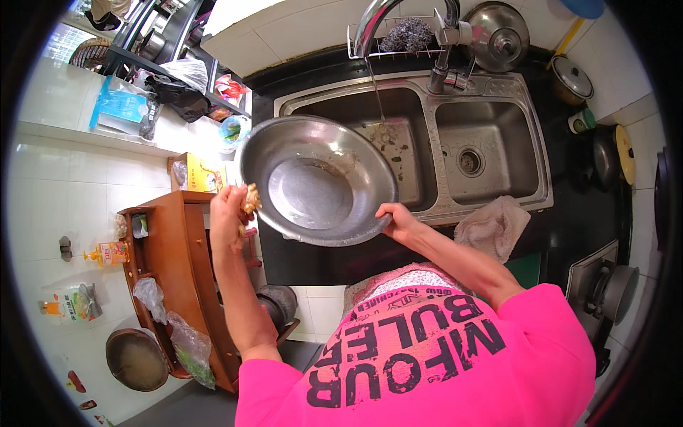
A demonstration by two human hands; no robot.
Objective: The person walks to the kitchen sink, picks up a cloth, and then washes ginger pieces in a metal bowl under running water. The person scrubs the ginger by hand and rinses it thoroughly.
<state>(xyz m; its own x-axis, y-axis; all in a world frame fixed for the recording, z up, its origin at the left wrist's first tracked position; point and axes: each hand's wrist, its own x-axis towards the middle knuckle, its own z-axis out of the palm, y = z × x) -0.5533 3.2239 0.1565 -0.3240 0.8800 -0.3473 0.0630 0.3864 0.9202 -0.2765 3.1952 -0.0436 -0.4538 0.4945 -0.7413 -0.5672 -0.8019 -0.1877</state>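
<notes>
A large stainless steel basin (312,195) hangs tilted over the counter's front edge and the left bowl of the sink. My right hand (401,223) grips its near right rim. Inside, the metal looks wet, with no food visible on the bottom. Just outside the left rim, my left hand (228,211) is closed around some knobbly yellowish-brown food (251,199) that looks like ginger. Most of that food is hidden by the fingers. A thin stream of water runs from the chrome faucet (376,24) into the left sink bowl (413,155), where dark green and brown scraps lie.
The right sink bowl (488,144) has a drain strainer. A pale towel (493,227) drapes over the sink's front edge. Steel wool (408,35) sits in a wire rack behind the faucet. A wooden cabinet (176,267) stands at left; a gas stove (592,283) is at right.
</notes>
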